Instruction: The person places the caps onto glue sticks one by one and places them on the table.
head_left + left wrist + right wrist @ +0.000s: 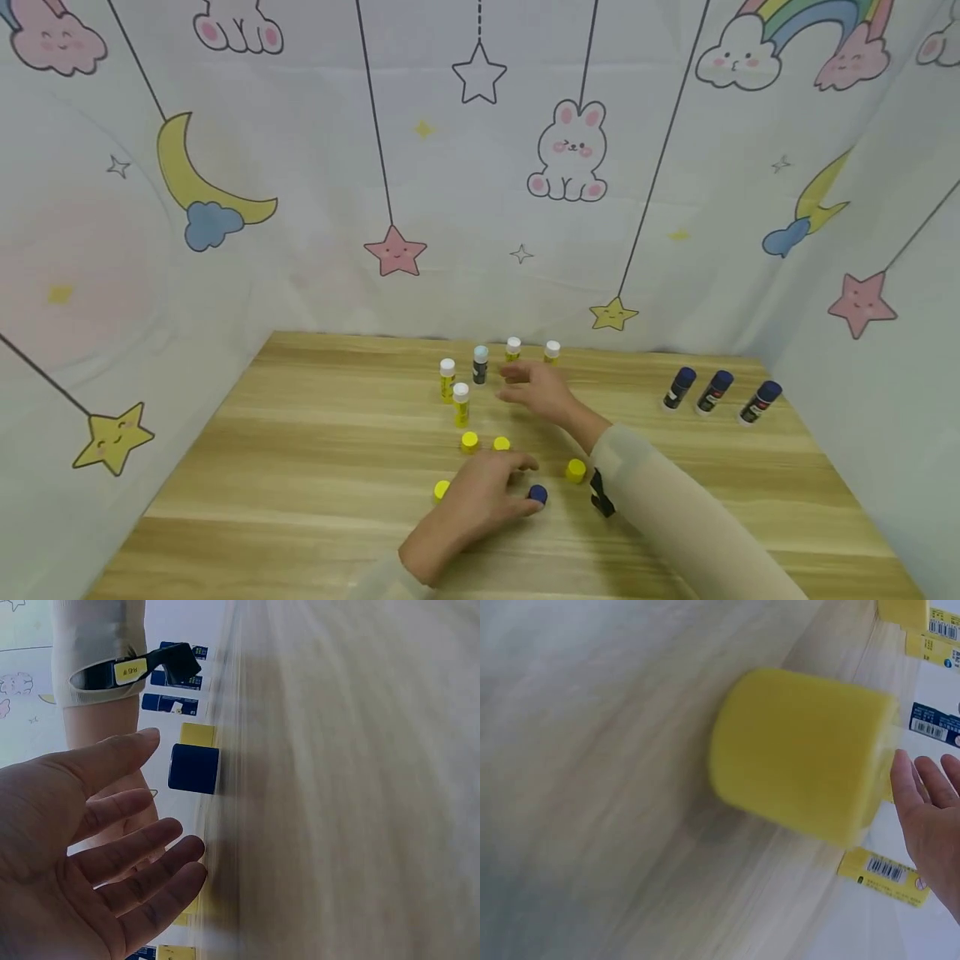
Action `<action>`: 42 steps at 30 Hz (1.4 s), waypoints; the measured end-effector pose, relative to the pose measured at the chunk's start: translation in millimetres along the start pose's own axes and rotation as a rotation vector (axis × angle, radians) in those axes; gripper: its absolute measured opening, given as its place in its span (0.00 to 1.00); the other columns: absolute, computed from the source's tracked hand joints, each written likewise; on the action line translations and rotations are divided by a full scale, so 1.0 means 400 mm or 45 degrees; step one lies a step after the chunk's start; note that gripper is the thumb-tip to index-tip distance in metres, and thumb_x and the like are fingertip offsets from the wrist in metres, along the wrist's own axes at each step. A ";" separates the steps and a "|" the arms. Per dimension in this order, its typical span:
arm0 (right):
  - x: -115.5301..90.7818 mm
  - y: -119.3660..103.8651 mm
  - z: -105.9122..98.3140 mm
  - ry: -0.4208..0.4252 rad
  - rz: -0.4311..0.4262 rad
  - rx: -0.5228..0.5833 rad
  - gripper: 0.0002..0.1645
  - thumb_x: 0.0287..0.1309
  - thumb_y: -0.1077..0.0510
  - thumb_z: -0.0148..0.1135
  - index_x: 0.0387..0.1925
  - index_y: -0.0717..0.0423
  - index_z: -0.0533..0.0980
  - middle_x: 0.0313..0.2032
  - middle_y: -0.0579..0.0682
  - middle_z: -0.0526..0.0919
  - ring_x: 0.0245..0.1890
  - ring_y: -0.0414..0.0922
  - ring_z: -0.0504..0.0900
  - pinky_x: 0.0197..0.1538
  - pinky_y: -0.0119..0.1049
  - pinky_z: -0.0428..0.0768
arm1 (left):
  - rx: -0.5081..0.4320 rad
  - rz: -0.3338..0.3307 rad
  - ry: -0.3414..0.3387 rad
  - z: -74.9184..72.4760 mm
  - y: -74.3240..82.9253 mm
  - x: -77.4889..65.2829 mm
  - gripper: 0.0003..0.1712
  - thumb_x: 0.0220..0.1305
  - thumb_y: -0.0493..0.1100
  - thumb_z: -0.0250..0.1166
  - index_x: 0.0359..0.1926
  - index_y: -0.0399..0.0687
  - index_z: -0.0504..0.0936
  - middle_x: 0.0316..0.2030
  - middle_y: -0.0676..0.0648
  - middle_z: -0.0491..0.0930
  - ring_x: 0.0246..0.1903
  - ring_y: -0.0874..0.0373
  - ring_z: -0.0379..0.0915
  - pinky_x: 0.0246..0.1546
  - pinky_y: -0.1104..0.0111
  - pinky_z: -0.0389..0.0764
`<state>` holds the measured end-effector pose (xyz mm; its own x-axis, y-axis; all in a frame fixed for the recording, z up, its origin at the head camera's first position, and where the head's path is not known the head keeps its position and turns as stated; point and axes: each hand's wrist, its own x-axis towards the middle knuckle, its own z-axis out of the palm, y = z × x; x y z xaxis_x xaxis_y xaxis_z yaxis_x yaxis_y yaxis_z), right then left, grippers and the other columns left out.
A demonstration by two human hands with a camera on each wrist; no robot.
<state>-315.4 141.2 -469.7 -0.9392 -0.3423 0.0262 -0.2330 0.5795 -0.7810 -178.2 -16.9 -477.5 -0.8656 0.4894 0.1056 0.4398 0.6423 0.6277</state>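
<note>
My left hand [480, 496] is open, thumb and fingers spread beside a dark blue cap [537, 494]. In the left wrist view, a small gap shows between the thumb and this blue cap [194, 769]. Farther back, my right hand [542, 390] reaches over the table with loosely extended fingers and holds nothing. Near its fingertips stand a dark blue glue stick with a pale top [480, 367] and a yellow glue stick [513, 348], partly hidden by the hand. Close to the right wrist camera is a yellow cap [799, 754], large and blurred, with the open right hand [934, 825] beyond it.
Other yellow glue sticks with white tops stand upright: a front one [461, 406], a left one [447, 382] and a back one [552, 351]. Several yellow caps [469, 442] lie around the left hand. Three dark blue glue sticks [714, 392] stand at the right. Printed cloth [465, 283] encloses the table.
</note>
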 end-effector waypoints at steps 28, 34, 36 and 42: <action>0.095 -0.041 0.068 0.103 -0.015 0.091 0.20 0.64 0.56 0.70 0.57 0.55 0.80 0.51 0.50 0.87 0.52 0.48 0.85 0.56 0.45 0.82 | 0.153 0.089 0.040 0.010 0.006 0.004 0.25 0.53 0.54 0.79 0.50 0.53 0.86 0.35 0.59 0.83 0.33 0.69 0.73 0.35 0.73 0.76; 0.102 -0.039 0.077 0.143 0.001 0.035 0.19 0.64 0.56 0.70 0.55 0.55 0.81 0.48 0.50 0.88 0.52 0.48 0.85 0.61 0.46 0.79 | 0.136 0.078 0.016 0.016 0.008 0.011 0.25 0.54 0.54 0.79 0.53 0.55 0.86 0.37 0.59 0.84 0.33 0.69 0.72 0.36 0.73 0.75; 0.103 -0.040 0.080 0.150 0.003 0.025 0.19 0.63 0.56 0.70 0.54 0.55 0.81 0.48 0.50 0.88 0.53 0.48 0.85 0.61 0.46 0.79 | 0.129 0.078 0.011 0.016 0.007 0.013 0.25 0.54 0.54 0.79 0.53 0.55 0.86 0.37 0.59 0.84 0.33 0.69 0.71 0.35 0.73 0.75; 0.104 -0.041 0.085 0.161 -0.004 0.017 0.18 0.63 0.57 0.71 0.53 0.55 0.81 0.47 0.50 0.89 0.52 0.48 0.85 0.61 0.46 0.79 | 0.119 0.071 -0.008 0.018 0.005 0.017 0.24 0.55 0.53 0.79 0.52 0.54 0.86 0.39 0.59 0.85 0.33 0.69 0.72 0.38 0.70 0.76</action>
<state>-342.1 92.4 -477.1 -0.9630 -0.2476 0.1066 -0.2334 0.5681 -0.7891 -181.6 -8.0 -481.1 -0.8378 0.5295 0.1331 0.5077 0.6660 0.5465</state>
